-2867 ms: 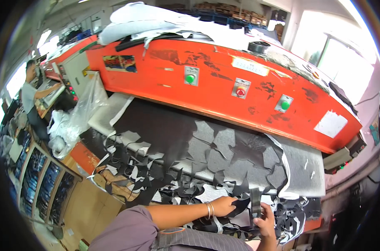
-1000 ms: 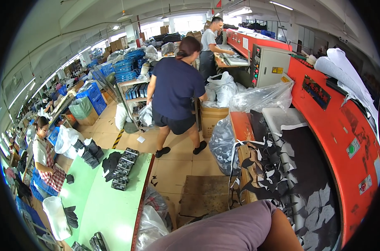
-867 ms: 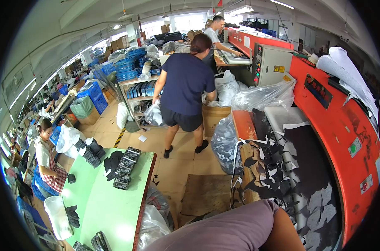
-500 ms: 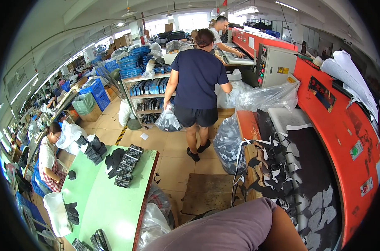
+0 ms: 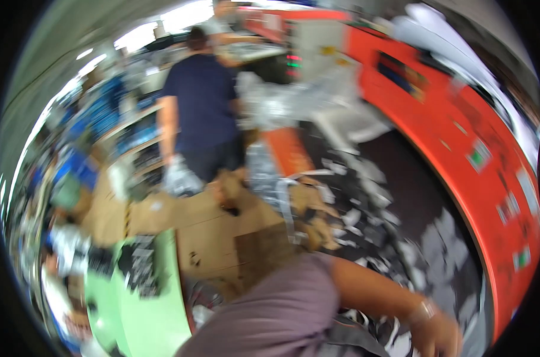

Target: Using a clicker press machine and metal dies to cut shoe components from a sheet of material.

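My left hand comes in at the lower right edge, at the end of a bare forearm with a pale band at its wrist. A greyish-purple sleeve covers the upper arm. The hand is over or beside the red machine's bed, near grey and black sheet scraps. Its fingers point downward, smeared and partly cut off, so I cannot tell whether they hold anything. My right hand is out of view.
A long red machine curves along the right. Ahead, a person in a dark blue top carries a clear plastic bag near shelves. A green table with dark stacked pieces stands lower left; another person sits beside it.
The view has swung right and blurred, so the table and person sit further left. My left forearm and hand have come into sight over the machine's side.
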A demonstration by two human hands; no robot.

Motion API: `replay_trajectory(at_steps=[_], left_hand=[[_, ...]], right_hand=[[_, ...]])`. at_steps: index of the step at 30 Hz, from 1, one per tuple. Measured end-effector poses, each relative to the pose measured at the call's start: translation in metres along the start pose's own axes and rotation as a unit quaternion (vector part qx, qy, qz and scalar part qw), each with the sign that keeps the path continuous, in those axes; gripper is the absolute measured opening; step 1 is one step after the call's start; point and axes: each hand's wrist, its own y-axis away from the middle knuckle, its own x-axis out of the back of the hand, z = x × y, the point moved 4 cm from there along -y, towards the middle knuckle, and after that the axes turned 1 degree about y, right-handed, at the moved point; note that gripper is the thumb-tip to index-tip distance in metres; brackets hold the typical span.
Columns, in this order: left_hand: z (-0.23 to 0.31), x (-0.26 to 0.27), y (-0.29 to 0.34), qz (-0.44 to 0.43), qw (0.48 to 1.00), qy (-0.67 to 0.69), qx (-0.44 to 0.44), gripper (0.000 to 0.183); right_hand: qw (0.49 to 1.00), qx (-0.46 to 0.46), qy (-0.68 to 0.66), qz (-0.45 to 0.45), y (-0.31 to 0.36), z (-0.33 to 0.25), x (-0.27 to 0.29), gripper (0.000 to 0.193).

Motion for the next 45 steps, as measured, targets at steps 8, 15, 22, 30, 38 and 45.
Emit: replay_trajectory(at_steps=[8,15,22,30,38,45], left_hand=[[-0.002,0.038,0.296,-0.043,0.630,-0.378,0.678,0.070],[0.042,0.108,0.286,0.101,0.767,-0.256,0.580,0.048],[-0.012,0.142,0.291,0.263,0.739,-0.392,0.481,0.039],[-0.035,0.135,0.298,0.288,0.743,-0.397,0.456,0.035],[-0.034,0.136,0.301,0.301,0.735,-0.395,0.461,0.032],[-0.040,0.125,0.293,0.271,0.740,-0.344,0.511,0.042]], right_hand=[[0.961,-0.253,0.068,0.093,0.104,-0.058,0.194,0.026],[0.939,-0.256,-0.206,-0.098,-0.046,-0.307,0.116,0.028],[0.982,-0.076,-0.122,-0.122,-0.119,-0.366,0.016,0.030],[0.946,-0.196,-0.161,-0.204,-0.114,-0.367,0.009,0.030],[0.957,-0.090,-0.253,-0.110,-0.040,-0.357,0.016,0.097],[0.990,-0.064,-0.124,0.010,-0.031,-0.381,0.017,0.082]])
